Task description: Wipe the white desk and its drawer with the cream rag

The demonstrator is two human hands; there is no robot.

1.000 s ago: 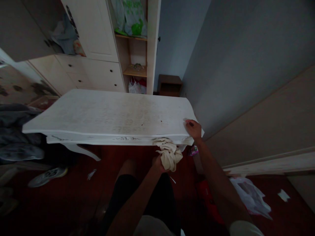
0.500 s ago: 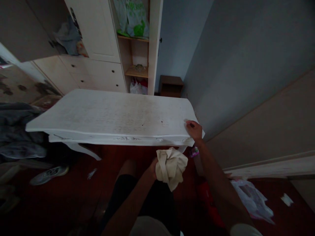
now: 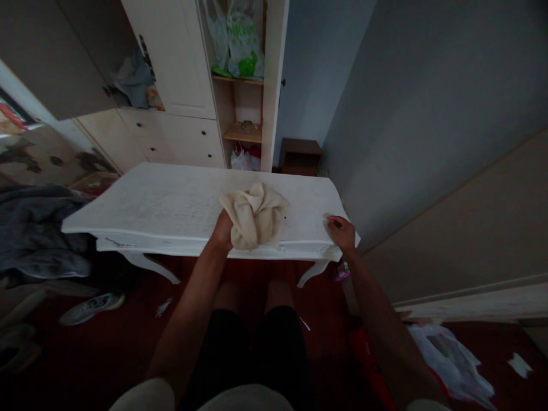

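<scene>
A crumpled beige cloth [image 3: 256, 220] is gripped in my left hand [image 3: 223, 229], over the front middle of the white table [image 3: 180, 200]. The cloth hides part of the tabletop and its front edge. Near the table's right end, my right hand [image 3: 341, 231] is closed, its fingers curled inward at the surface. Whether anything small is between those fingers, I cannot make out. Greyish smudges mark the tabletop, and a small dark speck [image 3: 285, 217] lies just right of the cloth.
Behind the table stands a white cabinet [image 3: 184, 74] with an open door and bags on its shelves. A small brown nightstand [image 3: 301, 155] is by the grey wall. A shoe [image 3: 92, 308] and a plastic bag [image 3: 449, 359] lie on the dark red floor; grey clothing [image 3: 38, 228] is heaped left.
My left hand has carried the cloth from below the table's front edge up and leftward over the tabletop. My right hand stays at the table's right end. The view has shifted slightly.
</scene>
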